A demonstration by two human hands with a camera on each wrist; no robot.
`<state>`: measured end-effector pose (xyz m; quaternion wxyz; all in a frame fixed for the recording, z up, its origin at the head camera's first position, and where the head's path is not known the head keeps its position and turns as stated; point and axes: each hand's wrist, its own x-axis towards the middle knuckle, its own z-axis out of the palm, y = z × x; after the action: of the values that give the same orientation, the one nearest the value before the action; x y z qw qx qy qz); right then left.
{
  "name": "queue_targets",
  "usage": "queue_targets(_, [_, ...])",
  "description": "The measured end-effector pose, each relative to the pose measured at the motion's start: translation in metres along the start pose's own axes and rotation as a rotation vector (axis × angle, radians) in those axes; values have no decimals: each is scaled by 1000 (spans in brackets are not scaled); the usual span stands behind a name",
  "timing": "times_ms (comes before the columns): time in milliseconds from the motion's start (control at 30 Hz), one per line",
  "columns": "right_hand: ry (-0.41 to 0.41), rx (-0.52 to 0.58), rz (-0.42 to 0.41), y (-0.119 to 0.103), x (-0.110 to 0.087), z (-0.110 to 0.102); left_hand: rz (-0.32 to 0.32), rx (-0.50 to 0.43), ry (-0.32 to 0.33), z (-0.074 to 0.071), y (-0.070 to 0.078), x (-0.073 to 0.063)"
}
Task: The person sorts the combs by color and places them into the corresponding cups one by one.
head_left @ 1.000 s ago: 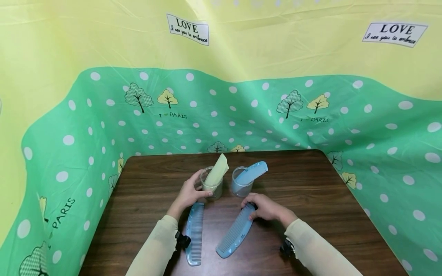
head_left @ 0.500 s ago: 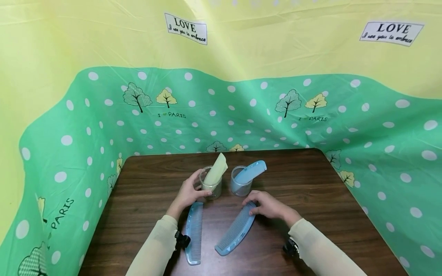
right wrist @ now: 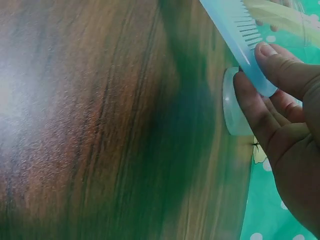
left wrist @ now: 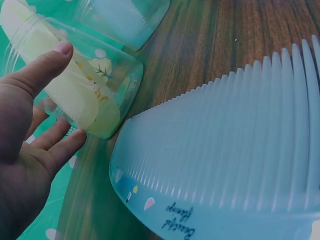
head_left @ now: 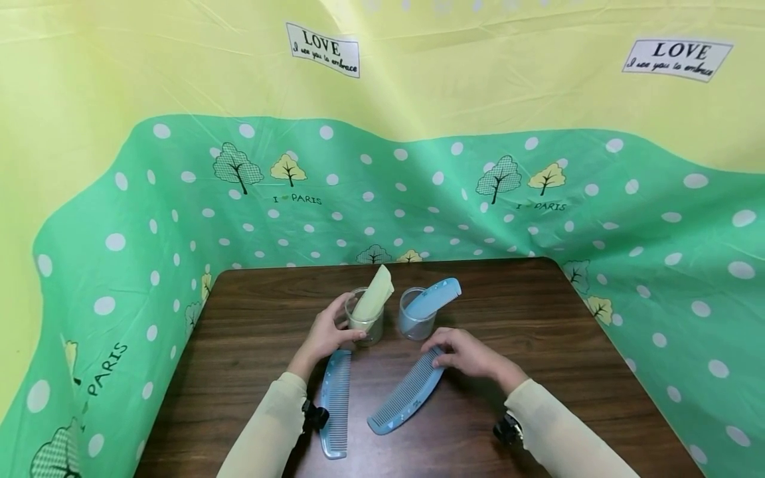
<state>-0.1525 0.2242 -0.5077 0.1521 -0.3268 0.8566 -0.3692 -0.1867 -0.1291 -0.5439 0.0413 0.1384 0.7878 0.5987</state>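
Observation:
My left hand [head_left: 325,332] holds a clear cup [head_left: 375,335] around its side, thumb in front and fingers behind. A pale yellow comb [head_left: 372,297] leans inside that cup, its upper end above the rim. With thumb and fingers, my right hand [head_left: 469,353] pinches the far end of a blue comb [head_left: 412,393], which slants toward the front left. In the right wrist view that comb [right wrist: 240,37] shows its end between thumb and forefinger. Another blue comb [head_left: 336,406] lies beside my left wrist, and fills much of the left wrist view.
Right of the held cup stands a second clear cup [head_left: 409,329], with a light blue comb [head_left: 435,299] leaning right in it. Everything is on a dark brown wooden table [head_left: 526,305]. A green and yellow printed cloth [head_left: 382,186] hangs around the back and sides.
My right hand has shifted slightly right, and the blue comb it pinches has turned a little, its near end swinging left and away. The left hand and its cup have stayed put.

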Motion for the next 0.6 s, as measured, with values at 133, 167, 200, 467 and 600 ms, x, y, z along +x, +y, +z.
queue_targets(133, [18, 23, -22, -3, 1, -3, 0, 4, -4, 0, -1, 0])
queue_targets(167, [22, 33, -24, -4, 1, -4, 3, 3, -6, 0, -1, 1])
queue_targets(200, [26, 43, -26, -5, 2, -4, 7, -1, -8, 0, -1, 1])
queue_targets(467, [46, 116, -13, -11, 2, -7, 20, 1, -7, -2, -1, 1])
queue_targets(600, [61, 128, -21, -14, 1, -9, 17, 5, -10, -2, 0, 1])
